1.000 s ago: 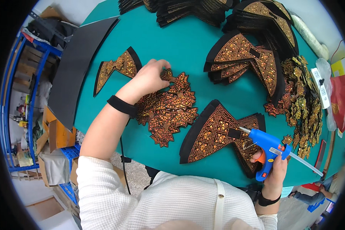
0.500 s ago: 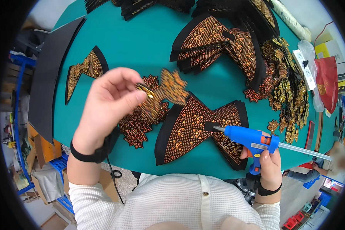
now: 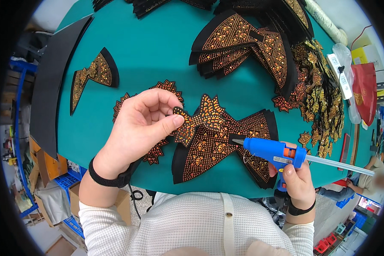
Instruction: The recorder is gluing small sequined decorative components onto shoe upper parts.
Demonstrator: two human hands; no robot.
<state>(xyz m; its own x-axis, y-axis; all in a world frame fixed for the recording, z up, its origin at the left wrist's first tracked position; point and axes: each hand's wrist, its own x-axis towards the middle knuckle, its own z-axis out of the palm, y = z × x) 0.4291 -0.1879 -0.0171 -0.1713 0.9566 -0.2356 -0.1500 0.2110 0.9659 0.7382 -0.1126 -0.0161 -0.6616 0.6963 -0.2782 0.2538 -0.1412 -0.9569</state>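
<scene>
Your left hand (image 3: 136,128) now pinches the beaded appliqué (image 3: 196,121) between thumb and fingertips, lifted off the loose pile (image 3: 155,151) and over the black fan-shaped stack (image 3: 217,149). Glue gun (image 3: 273,151) (right hand (image 3: 296,181) wrapped round its grip) has closed in, nozzle just beside the piece; looks glue-ready.

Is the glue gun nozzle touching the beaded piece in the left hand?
Apart. The head view shows the glue gun nozzle short of the beaded piece pinched by the left hand.
</scene>
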